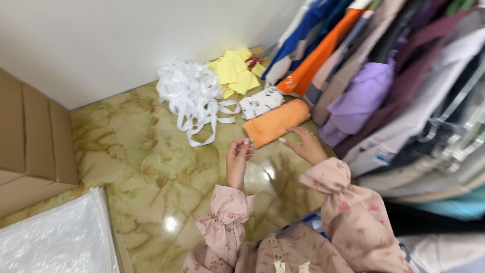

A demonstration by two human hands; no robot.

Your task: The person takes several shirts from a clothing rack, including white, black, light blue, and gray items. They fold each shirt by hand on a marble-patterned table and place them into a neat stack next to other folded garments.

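A folded orange garment (276,123) lies on the glossy marble-patterned floor (146,156). My left hand (238,159) hovers just at its near left corner, fingers loosely curled and holding nothing. My right hand (303,145) is beside the garment's near edge, fingers spread, empty. Both wrists wear pink floral ruffled sleeves. Behind the orange piece sits a folded white floral-print garment (261,101).
A tangle of white ribbon strips (191,96) and a pile of yellow tags (236,73) lie near the wall. Hanging clothes on a rack (384,76) fill the right. Cardboard boxes (30,141) stand left; clear plastic sheeting (55,237) lies lower left.
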